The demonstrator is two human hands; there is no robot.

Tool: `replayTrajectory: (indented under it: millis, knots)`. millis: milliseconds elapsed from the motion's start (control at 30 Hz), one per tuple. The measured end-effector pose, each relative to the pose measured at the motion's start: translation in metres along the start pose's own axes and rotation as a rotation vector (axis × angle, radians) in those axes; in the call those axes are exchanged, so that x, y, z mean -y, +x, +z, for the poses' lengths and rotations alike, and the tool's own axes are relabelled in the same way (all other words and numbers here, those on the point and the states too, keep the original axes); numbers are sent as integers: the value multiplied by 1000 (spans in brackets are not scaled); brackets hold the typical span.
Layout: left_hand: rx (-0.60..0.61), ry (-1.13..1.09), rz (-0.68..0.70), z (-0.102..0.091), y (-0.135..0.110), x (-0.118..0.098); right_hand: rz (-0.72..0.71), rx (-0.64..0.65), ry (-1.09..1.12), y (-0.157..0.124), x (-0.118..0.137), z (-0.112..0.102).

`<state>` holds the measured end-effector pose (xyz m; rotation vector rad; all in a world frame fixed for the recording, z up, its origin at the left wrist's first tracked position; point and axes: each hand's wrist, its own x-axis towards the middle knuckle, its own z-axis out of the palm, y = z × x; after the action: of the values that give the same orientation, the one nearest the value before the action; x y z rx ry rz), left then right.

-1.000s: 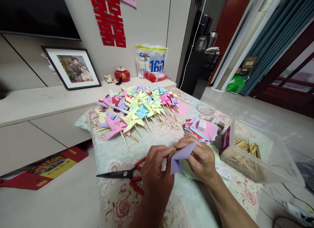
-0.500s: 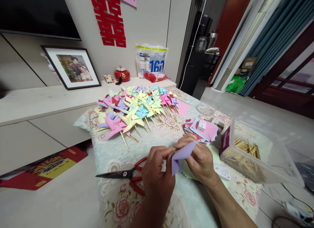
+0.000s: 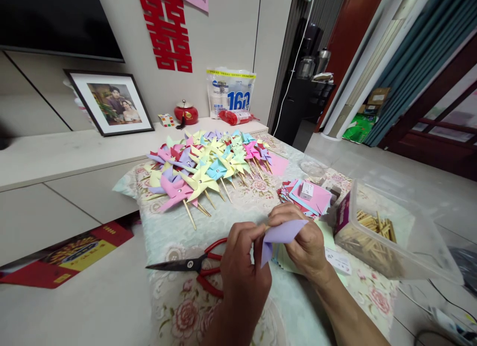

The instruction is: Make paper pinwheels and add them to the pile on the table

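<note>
Left hand (image 3: 244, 264) and right hand (image 3: 311, 244) have shifted a little to the right with the purple paper (image 3: 286, 231) since half a second ago, leaving more of the scissors' red handles in sight. Nearest, the paper is held up above the bench (image 3: 169, 236) between the two hands. Both grips are closed: the left pinches the paper's left side with thumb and fingers, while the right has hold of it behind, fingers curled. One flap hangs down, and a small pale tip shows between the fingertips, too hidden to name.

Just left of the left hand lie the scissors (image 3: 192, 264), blades together, points to the left. Pale green sheets (image 3: 286, 262) lie partly under the right hand, with a white box (image 3: 338, 260) beside its wrist. Further right stands a clear bin (image 3: 417, 263) holding short wooden sticks (image 3: 376, 226).

Beyond the hands, a small box (image 3: 307, 190) sits on a stack of coloured paper (image 3: 321, 201). At the far left side of the bench, finished pinwheels (image 3: 201, 181) lie heaped, sticks toward the hands. Behind them, a cabinet (image 3: 55, 154) carries a framed photograph (image 3: 115, 105), a coloured cube (image 3: 166, 120), a red jar (image 3: 186, 114) and a plastic bag (image 3: 231, 93).
</note>
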<state>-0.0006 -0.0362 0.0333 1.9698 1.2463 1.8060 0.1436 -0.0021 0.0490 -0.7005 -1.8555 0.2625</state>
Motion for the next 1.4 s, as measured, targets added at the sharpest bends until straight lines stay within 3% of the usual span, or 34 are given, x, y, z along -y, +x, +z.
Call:
replayTrajectory:
  millis: [333,533,667,767,867,1000,1100,1233,1400]
  knots:
    - [-34,-19,-16,4,-3,-4,-13,-22,-30,1,5,1]
    - [-16,-30,-4,7,-4,-3,-4,36,-51,2,3,-5]
    - [38,-52,-38,10,-3,-1,73,87,-13,-1,-7,-10]
    - [84,-104,-70,14,-4,0,156,50,29,-2,-12,-13]
    - [97,-224,-244,19,-6,5,251,-7,44,-5,-14,-15]
    - [-11,-599,-776,25,0,10,405,-180,183,-11,-22,-14]
    - [-45,-797,-1049,28,14,7,533,-325,260,-15,-30,-11]
    - [-8,-922,-1170,36,28,2,592,-353,220,-15,-35,-12]
    - [55,-971,-1220,41,19,4,498,-243,54,-14,-38,-19]
